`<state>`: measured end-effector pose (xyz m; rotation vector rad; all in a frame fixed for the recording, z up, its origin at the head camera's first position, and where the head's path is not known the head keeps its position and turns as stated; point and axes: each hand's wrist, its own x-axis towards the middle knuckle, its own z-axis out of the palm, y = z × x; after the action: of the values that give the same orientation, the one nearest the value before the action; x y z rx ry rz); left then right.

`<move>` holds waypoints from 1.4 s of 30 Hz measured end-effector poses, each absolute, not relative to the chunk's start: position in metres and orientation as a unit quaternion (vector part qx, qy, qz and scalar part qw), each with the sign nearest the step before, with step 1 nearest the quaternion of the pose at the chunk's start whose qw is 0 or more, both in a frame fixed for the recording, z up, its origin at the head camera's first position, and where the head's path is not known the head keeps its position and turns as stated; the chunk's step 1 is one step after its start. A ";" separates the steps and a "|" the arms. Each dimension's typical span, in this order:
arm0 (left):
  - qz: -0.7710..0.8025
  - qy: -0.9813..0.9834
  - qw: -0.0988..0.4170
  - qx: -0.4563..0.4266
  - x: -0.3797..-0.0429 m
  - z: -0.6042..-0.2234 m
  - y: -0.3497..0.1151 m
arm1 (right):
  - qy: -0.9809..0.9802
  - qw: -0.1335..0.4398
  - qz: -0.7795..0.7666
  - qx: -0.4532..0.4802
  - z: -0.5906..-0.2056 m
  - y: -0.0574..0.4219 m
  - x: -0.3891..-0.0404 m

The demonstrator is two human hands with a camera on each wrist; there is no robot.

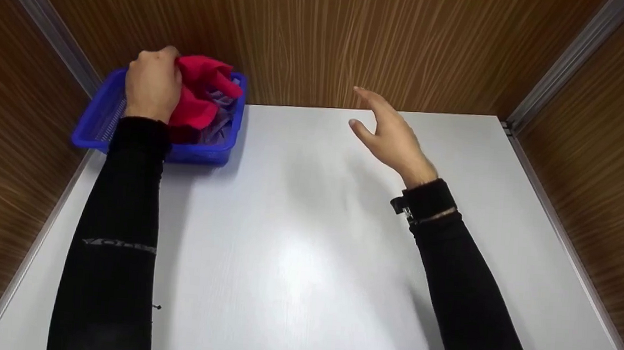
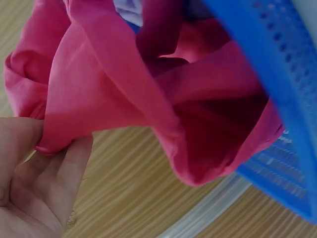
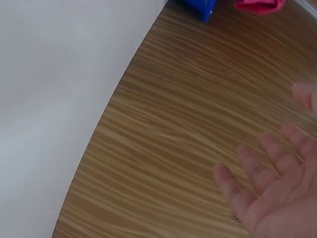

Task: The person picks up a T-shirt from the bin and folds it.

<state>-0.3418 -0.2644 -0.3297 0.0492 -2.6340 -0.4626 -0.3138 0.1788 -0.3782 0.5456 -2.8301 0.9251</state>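
In the head view my left hand [image 1: 153, 84] is over the blue plastic basket [image 1: 198, 155] at the back left. It pinches a pinkish-red cloth [image 1: 198, 109] by its edge; in the left wrist view thumb and fingers close on the fabric [image 2: 104, 89]. Part of the cloth hangs inside the basket, and its full shape is hidden by folds. Greyish-purple fabric [image 1: 217, 127] lies beneath it. My right hand [image 1: 394, 139] hovers above the white table, holding nothing, with thumb and fingers spread apart; its palm [image 3: 282, 213] shows in the right wrist view.
The white tabletop [image 1: 296, 240] reaches from the basket to the right side. Wood-grain panels [image 1: 321, 38] enclose the back and both sides, with metal strips [image 1: 566, 66] at the corners. The basket stands close to the back left corner.
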 end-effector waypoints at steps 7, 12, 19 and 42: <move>-0.192 -0.939 0.286 0.006 -0.341 -0.299 -0.243 | -0.930 0.077 0.294 0.204 -0.357 0.157 -0.313; -0.200 -0.923 0.329 -0.016 -0.335 -0.283 -0.217 | -0.922 0.091 0.299 0.230 -0.345 0.139 -0.307; -0.174 -0.912 0.363 -0.076 -0.320 -0.271 -0.168 | -0.886 0.144 0.347 0.272 -0.335 0.120 -0.299; -0.225 -0.921 0.189 -0.255 -0.292 -0.318 -0.109 | -0.785 0.164 0.577 0.154 -0.333 0.140 -0.319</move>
<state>-0.2924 -0.1094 -0.3184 -0.7162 -2.5908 -0.6327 -0.3187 0.1399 -0.3330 0.4400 -2.2381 1.6462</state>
